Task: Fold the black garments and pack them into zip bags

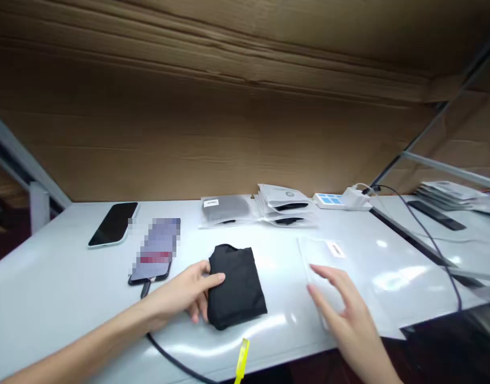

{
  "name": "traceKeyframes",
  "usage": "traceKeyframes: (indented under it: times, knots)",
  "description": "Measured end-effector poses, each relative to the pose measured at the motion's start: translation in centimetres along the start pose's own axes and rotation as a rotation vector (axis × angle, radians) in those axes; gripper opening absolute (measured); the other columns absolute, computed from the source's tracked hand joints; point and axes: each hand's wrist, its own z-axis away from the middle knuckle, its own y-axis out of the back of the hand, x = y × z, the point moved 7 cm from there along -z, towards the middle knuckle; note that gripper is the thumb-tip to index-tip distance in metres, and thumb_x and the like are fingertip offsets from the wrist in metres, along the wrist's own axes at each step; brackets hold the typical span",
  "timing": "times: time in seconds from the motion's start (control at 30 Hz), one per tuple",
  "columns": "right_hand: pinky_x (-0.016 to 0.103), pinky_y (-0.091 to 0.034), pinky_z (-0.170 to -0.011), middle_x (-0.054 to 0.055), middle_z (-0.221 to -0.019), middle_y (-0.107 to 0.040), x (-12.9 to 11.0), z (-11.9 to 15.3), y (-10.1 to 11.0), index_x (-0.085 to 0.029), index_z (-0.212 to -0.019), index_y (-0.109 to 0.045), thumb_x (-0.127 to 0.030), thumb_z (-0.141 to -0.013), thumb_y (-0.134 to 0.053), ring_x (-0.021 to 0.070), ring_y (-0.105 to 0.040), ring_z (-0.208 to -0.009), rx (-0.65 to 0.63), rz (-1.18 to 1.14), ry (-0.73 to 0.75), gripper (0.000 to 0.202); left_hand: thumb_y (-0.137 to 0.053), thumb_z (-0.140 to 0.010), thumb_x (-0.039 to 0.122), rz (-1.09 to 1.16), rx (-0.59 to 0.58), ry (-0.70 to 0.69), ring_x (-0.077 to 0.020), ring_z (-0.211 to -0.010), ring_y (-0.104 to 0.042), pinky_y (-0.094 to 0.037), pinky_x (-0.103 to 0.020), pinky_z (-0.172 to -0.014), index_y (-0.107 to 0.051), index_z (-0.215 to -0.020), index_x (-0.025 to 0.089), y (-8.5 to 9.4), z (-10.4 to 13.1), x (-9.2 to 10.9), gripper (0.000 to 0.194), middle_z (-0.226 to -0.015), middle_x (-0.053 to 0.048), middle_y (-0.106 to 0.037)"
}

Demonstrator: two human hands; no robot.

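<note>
Two hands (199, 290) (346, 306) | left: holds creased black pouch (237, 288) | right: over clear bag (322, 253)

From my remote view I can read no word, brand or number. I record a white front barcode label (336, 249) on the clear bag (320, 249); its characters are too small for me to make out. A white rear barcode label (210, 202) stands on the flat packet (234, 209), likewise illegible. I note a round grey mark (289, 193) on the packet stack (274, 198), undeciphered. The phone screen (160, 242) is pixelated.
</note>
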Motion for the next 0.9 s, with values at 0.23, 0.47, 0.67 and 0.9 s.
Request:
traceKeyframes:
  times: [0.23, 0.47, 0.67, 0.9]
  knots:
    - [0.042, -0.049, -0.086, 0.009, -0.113, -0.063, -9.0, 4.0, -10.5, -0.026, -0.116, -0.064, -0.01, -0.064, -0.069, 0.0282, -0.058, -0.102, -0.236, -0.049, 0.397, 0.054, -0.053, -0.078, 0.064, -0.077, 0.171, -0.145, -0.0103, -0.038, -0.046, -0.032, -0.02, -0.035, -0.034, -0.095, 0.025, 2.2, 0.2, -0.9, 0.046, -0.061, 0.009, -0.051]
    - [0.034, -0.048, -0.07, 0.002, -0.08, -0.067, -8.0, 2.1, -10.7, -0.023, -0.088, -0.066, -0.009, -0.074, -0.057, 0.0203, -0.062, -0.076, -0.141, -0.182, 0.294, 0.022, -0.043, -0.094, 0.029, -0.65, 0.382, -0.693, -0.0157, -0.079, -0.06, -0.051, -0.028, -0.07, -0.051, -0.089, 0.021, 1.1, 4.4, 2.0, 0.012, -0.089, -0.002, -0.061]
    - [0.032, -0.051, -0.074, 0.003, -0.083, -0.069, -2.3, 2.1, -7.0, -0.023, -0.088, -0.065, -0.026, -0.076, -0.06, 0.0209, -0.064, -0.08, 0.083, -0.303, -0.123, 0.014, -0.047, -0.091, 0.021, -1.143, 0.346, -0.919, -0.0263, -0.103, -0.06, -0.054, -0.041, -0.086, -0.065, -0.107, 0.02, -2.4, 3.8, 2.3, 0.025, -0.115, -0.008, -0.067]
    - [0.041, -0.046, -0.09, 0.005, -0.099, -0.065, 1.2, 2.9, 0.3, -0.023, -0.1, -0.06, -0.037, -0.072, -0.07, 0.0236, -0.062, -0.095, 0.445, -0.316, -0.28, 0.032, -0.046, -0.091, 0.021, -1.178, 0.382, -0.91, -0.0237, -0.098, -0.062, -0.055, -0.037, -0.081, -0.069, -0.093, 0.019, -1.1, 3.8, 1.8, 0.023, -0.108, -0.007, -0.07]
